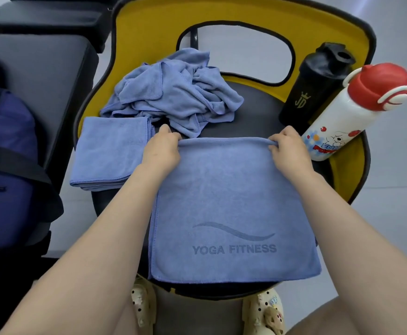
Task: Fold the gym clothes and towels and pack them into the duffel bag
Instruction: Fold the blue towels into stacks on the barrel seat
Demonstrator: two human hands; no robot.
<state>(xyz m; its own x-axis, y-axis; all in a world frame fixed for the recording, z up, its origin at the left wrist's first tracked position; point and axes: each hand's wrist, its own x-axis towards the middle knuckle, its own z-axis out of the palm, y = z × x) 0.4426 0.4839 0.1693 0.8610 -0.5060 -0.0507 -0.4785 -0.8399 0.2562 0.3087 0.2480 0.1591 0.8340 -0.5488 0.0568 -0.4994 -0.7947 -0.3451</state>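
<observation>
A blue towel (233, 201) lies flat on the seat of a chair (258, 122). It says YOGA FITNESS near the edge closest to the person. The towel looks folded over once already, because its far edge is round and smooth.

The left hand (161, 148) pinches the far left corner. The right hand (287, 151) pinches the far right corner. Both hands grip the towel by its far edge, one at each end. Holding it this way keeps the edge straight, so the next fold can come out neat. I think the person is about to pull that edge toward them to fold the towel smaller.

Just to the left sits a stack (113, 153) of blue towels that are folded. They sit out of the way so they stay tidy. Behind the hands is a messy pile (173, 95) of blue cloth, not folded yet. So the job is only partly done.

A black bottle (311, 85) and a white bottle (350, 117) with a red cap lean at the right side of the chair.

A dark blue bag (6, 170) sits at the far left, near enough to reach. It may be the duffel bag. I cannot see anything packed in it.
</observation>
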